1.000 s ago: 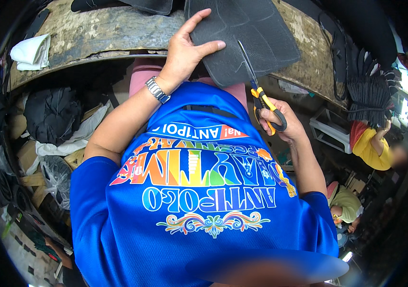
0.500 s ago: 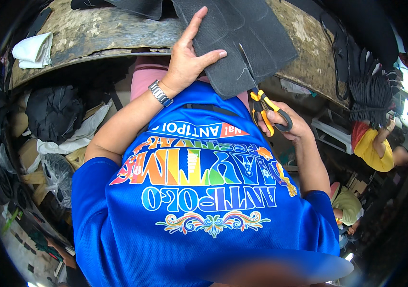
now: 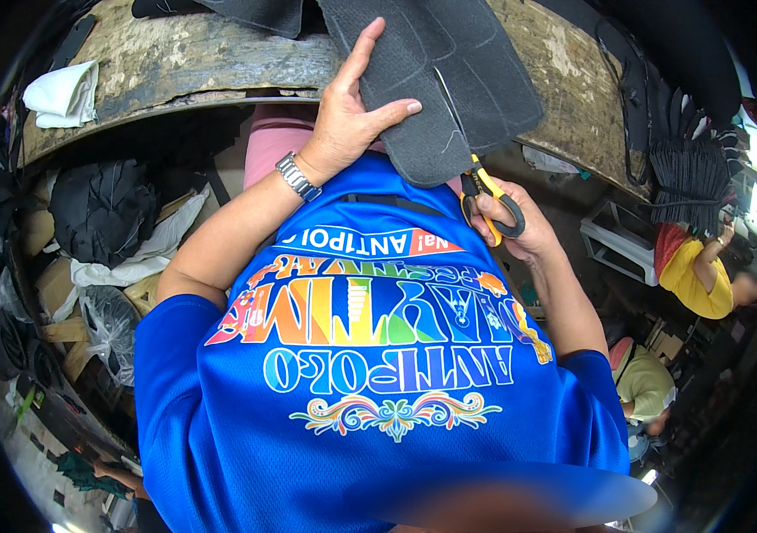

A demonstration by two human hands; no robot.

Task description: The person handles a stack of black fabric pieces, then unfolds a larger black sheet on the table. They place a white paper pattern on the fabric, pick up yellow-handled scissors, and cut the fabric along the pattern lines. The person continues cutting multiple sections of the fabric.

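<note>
Left hand [image 3: 349, 122], spread wide, held the sheet [image 3: 482, 84] at twelve o'clock; right hand [image 3: 534, 228] curled round scissors [image 3: 478, 178]; cutting wanted tautness.

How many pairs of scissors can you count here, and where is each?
1: the yellow-handled scissors are in the right hand, one blade showing over the black sheet. Others could be hidden in the surrounding clutter.

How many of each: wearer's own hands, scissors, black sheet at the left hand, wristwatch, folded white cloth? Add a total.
Wearer's own hands: 2 (left hand, right hand)
Scissors: 1 pair
Black sheet at the left hand: 1
Wristwatch: 1
Folded white cloth: 1
Total: 6
</note>
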